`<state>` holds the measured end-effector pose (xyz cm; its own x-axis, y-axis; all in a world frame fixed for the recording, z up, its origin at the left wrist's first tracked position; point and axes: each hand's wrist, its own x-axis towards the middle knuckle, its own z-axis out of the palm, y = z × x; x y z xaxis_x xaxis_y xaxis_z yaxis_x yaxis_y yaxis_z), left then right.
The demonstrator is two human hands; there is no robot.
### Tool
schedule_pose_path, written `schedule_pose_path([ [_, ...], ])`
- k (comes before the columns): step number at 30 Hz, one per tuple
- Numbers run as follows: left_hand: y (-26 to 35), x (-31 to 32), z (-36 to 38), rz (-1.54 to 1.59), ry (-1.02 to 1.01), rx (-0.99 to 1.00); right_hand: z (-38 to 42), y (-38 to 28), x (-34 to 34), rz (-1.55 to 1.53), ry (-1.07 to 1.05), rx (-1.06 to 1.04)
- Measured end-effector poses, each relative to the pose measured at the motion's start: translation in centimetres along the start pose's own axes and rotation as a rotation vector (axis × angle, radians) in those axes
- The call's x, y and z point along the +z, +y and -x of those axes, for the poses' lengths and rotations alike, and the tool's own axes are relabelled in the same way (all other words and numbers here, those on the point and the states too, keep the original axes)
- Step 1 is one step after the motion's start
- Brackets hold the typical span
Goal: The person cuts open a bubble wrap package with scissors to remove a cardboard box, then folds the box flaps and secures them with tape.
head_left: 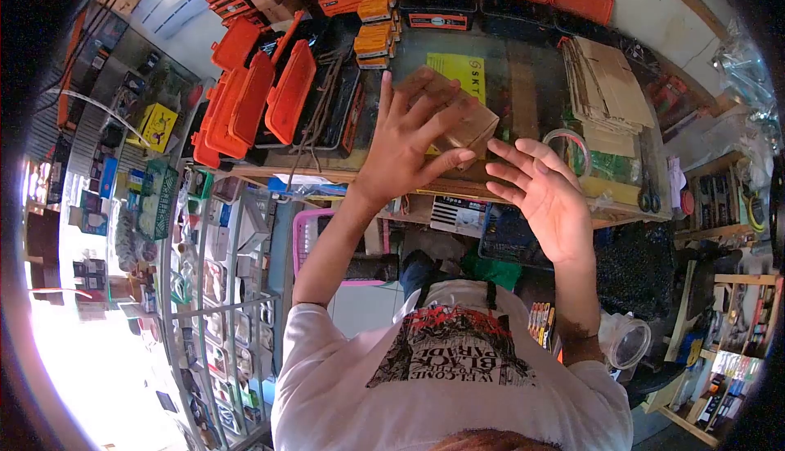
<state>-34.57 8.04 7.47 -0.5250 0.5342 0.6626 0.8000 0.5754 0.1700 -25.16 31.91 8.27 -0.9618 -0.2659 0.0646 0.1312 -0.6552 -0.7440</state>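
A small brown cardboard box (474,128) sits on the glass-topped counter, partly over a yellow sheet (464,72). My left hand (417,124) lies over the box with its fingers spread, covering much of its top and left side. Just right of the box, my right hand (544,189) is raised palm up with its fingers apart and nothing in it. Its fingertips are close to the box's right corner; whether they touch it I cannot tell.
Orange-lidded cases (241,107) stand open at the left, beside stacked orange-yellow boxes (374,30). Flattened cardboard (605,91), a tape roll (568,150) and scissors (648,198) lie at the right. A pink-rimmed basket (307,246) is below the counter.
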Motion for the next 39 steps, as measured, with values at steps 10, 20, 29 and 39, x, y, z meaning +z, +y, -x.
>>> schedule_pose_path([
  [10, 0.1, -0.2, 0.1, -0.058, -0.051, 0.023, 0.2, 0.4, 0.2, 0.013, 0.030, -0.001],
  [20, 0.1, 0.1, 0.1, -0.048, -0.046, 0.023, -1.9, 3.8, 0.8, 0.113, 0.407, -0.076],
  [29, 0.0, 0.2, 0.2, 0.001, -0.035, 0.013, -3.6, 6.5, 0.9, 0.102, 0.493, -0.194],
  [39, 0.0, 0.3, 0.1, 0.018, -0.049, 0.028, -4.3, 5.1, 0.6, 0.168, 0.431, -0.041],
])
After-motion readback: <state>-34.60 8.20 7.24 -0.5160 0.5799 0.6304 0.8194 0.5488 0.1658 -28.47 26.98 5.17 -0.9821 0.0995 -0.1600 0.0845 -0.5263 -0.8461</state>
